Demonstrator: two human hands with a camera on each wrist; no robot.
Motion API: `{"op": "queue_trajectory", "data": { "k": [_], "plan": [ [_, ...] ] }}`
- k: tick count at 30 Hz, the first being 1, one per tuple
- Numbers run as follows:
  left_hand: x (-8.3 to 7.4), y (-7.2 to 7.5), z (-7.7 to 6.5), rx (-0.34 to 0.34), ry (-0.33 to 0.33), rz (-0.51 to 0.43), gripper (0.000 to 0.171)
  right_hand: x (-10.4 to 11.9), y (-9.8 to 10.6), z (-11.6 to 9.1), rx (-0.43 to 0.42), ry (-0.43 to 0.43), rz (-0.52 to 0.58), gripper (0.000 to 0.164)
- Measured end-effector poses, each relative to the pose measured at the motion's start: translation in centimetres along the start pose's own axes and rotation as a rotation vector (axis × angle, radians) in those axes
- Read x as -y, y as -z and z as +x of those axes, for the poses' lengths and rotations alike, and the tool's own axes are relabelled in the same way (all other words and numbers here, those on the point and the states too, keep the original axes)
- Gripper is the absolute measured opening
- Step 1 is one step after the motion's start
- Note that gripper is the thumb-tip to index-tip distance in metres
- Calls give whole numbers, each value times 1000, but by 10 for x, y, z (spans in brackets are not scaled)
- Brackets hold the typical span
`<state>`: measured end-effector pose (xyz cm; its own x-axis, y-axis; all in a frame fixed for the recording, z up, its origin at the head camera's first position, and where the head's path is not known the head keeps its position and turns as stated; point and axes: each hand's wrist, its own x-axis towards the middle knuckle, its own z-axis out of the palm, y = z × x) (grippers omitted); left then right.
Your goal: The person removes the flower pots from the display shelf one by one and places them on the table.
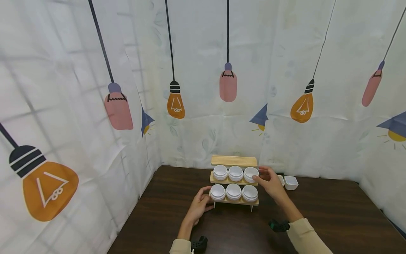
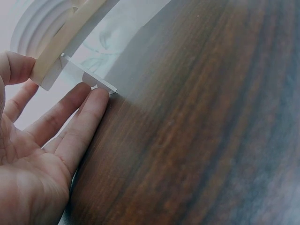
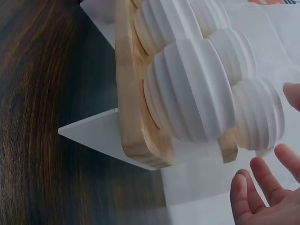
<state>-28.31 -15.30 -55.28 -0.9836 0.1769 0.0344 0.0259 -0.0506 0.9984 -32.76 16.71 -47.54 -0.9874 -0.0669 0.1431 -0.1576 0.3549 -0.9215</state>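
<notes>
A tiered stand with pale wooden shelves and white legs stands on the table. Three white ribbed cups sit in the front shelf and three more in the shelf behind. At the front shelf's left end, my left hand pinches the wooden end between thumb and a finger. Two other fingertips touch the white leg below. My right hand reaches round the second shelf's right end, its thumb near the right cup. In the right wrist view its fingers are spread, apart from the cups.
Two small white square dishes stand to the right of the stand, one partly hidden by my right hand. The dark wooden table reaches back to a white curtain printed with hanging lamps, which also closes off both sides.
</notes>
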Motion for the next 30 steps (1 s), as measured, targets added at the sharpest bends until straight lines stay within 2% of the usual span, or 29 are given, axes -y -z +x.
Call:
{"op": "queue_trajectory", "data": {
  "k": [17,30],
  "plan": [
    [1,0,1,-1,-2,2,44,2,-15,4,-21,4,23,66],
    [4,2,1,2,-17,17,41,-6,-21,3,-61,29,-17,63]
  ]
}}
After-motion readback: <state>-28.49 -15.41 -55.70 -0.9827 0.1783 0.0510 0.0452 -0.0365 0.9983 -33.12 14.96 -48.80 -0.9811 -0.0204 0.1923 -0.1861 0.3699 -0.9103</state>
